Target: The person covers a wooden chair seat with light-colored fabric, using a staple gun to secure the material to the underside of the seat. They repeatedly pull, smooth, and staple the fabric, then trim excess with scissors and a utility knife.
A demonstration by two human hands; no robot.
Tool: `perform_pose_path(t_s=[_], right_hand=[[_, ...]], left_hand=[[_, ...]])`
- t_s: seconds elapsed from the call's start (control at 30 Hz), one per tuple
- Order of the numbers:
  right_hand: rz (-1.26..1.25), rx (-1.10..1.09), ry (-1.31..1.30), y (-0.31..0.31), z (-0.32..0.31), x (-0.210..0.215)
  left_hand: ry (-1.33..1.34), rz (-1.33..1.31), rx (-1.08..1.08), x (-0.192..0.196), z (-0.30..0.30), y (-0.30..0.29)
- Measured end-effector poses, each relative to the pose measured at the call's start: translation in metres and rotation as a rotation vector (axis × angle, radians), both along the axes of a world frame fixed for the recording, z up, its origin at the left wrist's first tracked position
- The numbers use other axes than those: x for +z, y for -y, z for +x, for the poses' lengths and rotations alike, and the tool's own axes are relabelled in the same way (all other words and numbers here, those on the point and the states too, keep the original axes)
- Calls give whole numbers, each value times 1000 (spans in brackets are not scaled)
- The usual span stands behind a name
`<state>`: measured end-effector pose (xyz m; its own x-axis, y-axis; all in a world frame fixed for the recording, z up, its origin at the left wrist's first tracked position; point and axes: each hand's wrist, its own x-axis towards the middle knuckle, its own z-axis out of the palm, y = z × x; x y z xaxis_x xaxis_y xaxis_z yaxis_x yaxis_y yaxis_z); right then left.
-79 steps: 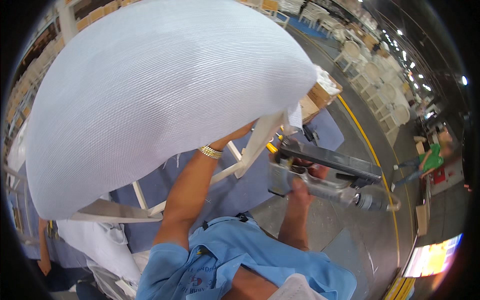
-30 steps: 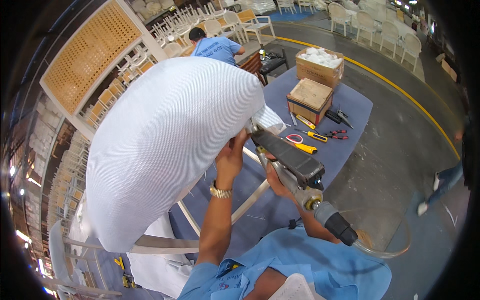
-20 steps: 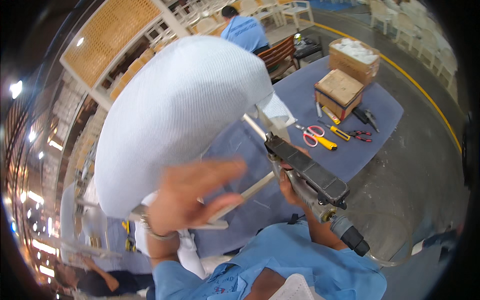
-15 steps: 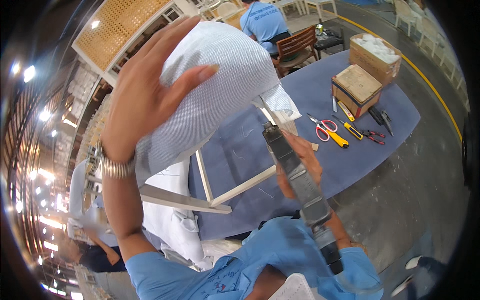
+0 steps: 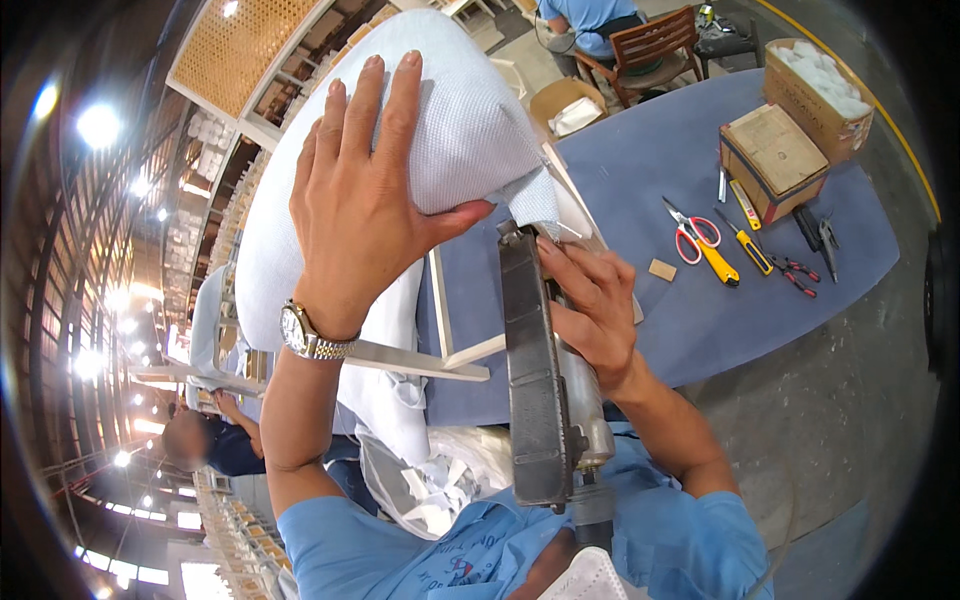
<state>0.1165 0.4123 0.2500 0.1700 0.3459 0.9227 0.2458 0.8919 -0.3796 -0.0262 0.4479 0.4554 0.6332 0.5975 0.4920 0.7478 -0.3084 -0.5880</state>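
A light blue woven fabric cover [image 5: 470, 120] wraps a padded chair part, with a pale wooden frame [image 5: 420, 362] beneath it. My left hand [image 5: 362, 190] lies on the fabric, fingers stretched out and a watch on its wrist. In my right hand [image 5: 600, 320] is a black and silver pneumatic staple gun [image 5: 535, 370], held upright. Its nose meets or nearly meets the lower edge of the fabric at a folded corner flap [image 5: 535, 198]; exact contact cannot be made out.
On the blue table [image 5: 640, 150] lie red-handled scissors [image 5: 697, 240], yellow cutters [image 5: 752, 250], pliers [image 5: 828, 245] and a small wooden block [image 5: 662, 270]. A closed carton [image 5: 775, 150] stands beside an open box of white stuffing [image 5: 820, 85]. Co-workers [image 5: 590, 20] sit behind and at left.
My right hand has brought the staple gun up to the fabric corner, turning it more upright. My left hand now lies flatter on the cover, its fingers pointing away. The view has shifted.
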Motion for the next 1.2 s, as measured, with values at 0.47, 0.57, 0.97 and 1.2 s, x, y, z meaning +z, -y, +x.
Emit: perform_pose_path(t_s=[0.47, 0.57, 0.97, 1.2], right_hand=[[-43, -13, 22, -23, -16, 0], [-30, -62, 12, -26, -20, 1], [-311, 212, -98, -33, -42, -30], [-45, -72, 342, -41, -35, -11]], left_hand=[[7, 119, 107, -39, 6, 3], [6, 140, 120, -40, 9, 4], [25, 266, 53, -47, -9, -10], [220, 439, -105, -57, -4, -10]])
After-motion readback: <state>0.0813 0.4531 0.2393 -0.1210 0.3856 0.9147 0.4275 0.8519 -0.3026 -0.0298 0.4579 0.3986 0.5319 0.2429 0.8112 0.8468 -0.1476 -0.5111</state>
